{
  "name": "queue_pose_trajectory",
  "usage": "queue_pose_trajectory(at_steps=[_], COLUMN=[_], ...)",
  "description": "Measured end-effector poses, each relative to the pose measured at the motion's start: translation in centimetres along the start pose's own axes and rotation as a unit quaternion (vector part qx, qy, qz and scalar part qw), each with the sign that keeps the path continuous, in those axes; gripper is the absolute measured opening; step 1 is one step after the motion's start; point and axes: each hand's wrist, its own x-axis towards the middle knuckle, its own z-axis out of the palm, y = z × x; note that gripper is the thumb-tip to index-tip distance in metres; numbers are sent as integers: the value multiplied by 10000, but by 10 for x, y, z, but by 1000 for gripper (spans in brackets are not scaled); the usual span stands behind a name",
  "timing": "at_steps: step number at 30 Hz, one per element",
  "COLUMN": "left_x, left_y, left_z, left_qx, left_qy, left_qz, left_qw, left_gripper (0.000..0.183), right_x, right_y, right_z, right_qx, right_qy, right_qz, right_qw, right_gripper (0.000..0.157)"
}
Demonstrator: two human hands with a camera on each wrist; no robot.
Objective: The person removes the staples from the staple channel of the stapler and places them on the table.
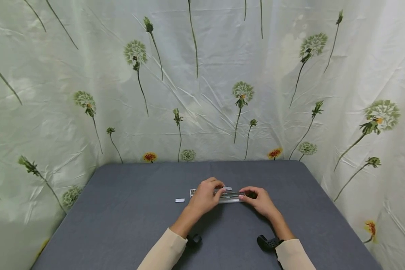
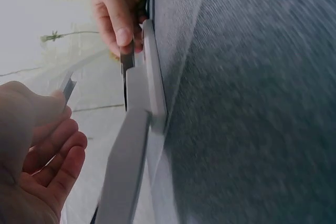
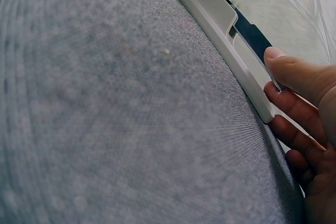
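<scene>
An opened stapler (image 1: 230, 200) with a whitish body lies on the grey cloth between my hands. In the left wrist view its top arm (image 2: 123, 166) is swung back from the base (image 2: 153, 77). My left hand (image 1: 205, 195) is above the stapler, pinching a short strip of staples (image 2: 69, 88) between thumb and finger. At the stapler's other end, my right hand (image 1: 260, 202) pinches the tip of the dark metal magazine (image 3: 254, 38) between thumb and forefinger. Its other fingers are against the end of the base.
Left of the stapler, another small staple strip (image 1: 180, 200) lies flat on the grey-covered table (image 1: 121, 225). A pale curtain (image 1: 202, 93) printed with dandelions hangs behind and along the sides. A dark wrist strap (image 1: 269, 243) is on the right forearm.
</scene>
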Motion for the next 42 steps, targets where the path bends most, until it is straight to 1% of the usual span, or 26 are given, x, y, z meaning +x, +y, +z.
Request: queue_pose_trajectory(at_steps=[4,8,15,21,25,32,37,42], left_x=[-3,-5,-10,-16,-21,-30,-37,-43], left_y=[-4,-8,-16,-26,-33,-45,-56,-67], left_z=[-4,-8,-17,-26,-32,-51,-69,-82], left_qx=[-27,-65,-244,-177,-225,-278,-383,-305], left_qy=[68,105,213,143,234,335,428,395], left_qz=[-2,16,198,60,15,-117,-40,9], left_qw=[10000,9999,9993,9997,9995,9990,9983,9988], left_gripper=[13,12,11,14,12,11,10,10], right_x=[0,0,-2,-3,-4,-4,-2,-1], right_y=[1,1,1,0,0,1,2,-1], right_z=[-2,-3,-3,-3,-3,0,1,0], right_qx=[71,61,76,172,181,192,237,244], right_qy=[-3,30,6,59,17,5,32,10], right_qz=[-39,12,26,-26,-47,-30,-144,-35], right_qw=[10000,10000,10000,9998,9998,9998,9996,9997], right_gripper=[27,27,27,26,27,27,26,26])
